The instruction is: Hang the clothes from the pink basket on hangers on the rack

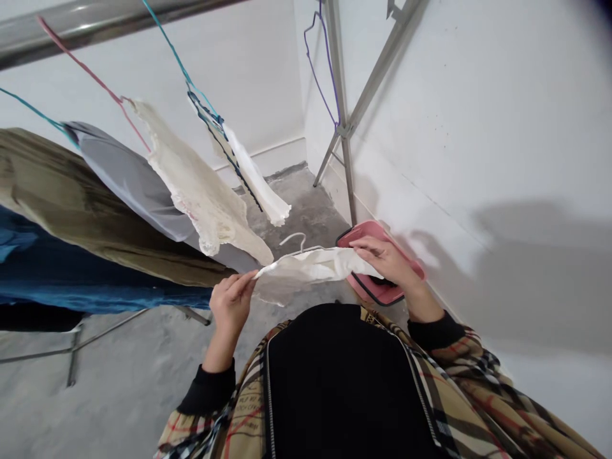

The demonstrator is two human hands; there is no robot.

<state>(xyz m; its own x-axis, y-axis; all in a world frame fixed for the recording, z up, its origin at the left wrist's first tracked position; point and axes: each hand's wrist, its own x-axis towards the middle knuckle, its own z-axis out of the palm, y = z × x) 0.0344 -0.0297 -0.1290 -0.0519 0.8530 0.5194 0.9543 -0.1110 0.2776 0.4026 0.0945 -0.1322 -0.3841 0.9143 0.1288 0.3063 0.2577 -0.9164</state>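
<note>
A thin white garment is stretched between my two hands at waist height. Inside it sits a white hanger, its hook sticking up from the middle of the neckline. My left hand pinches the garment's left shoulder end between thumb and fingers. At the other end, my right hand has its fingers closed on the cloth near the right shoulder. The lower part of the garment hangs down and is partly foreshortened.
A metal rail at upper left carries a cream lace top, a grey garment and olive trousers. A purple hanger hangs by the stand's leg. A pink basket stands against the wall.
</note>
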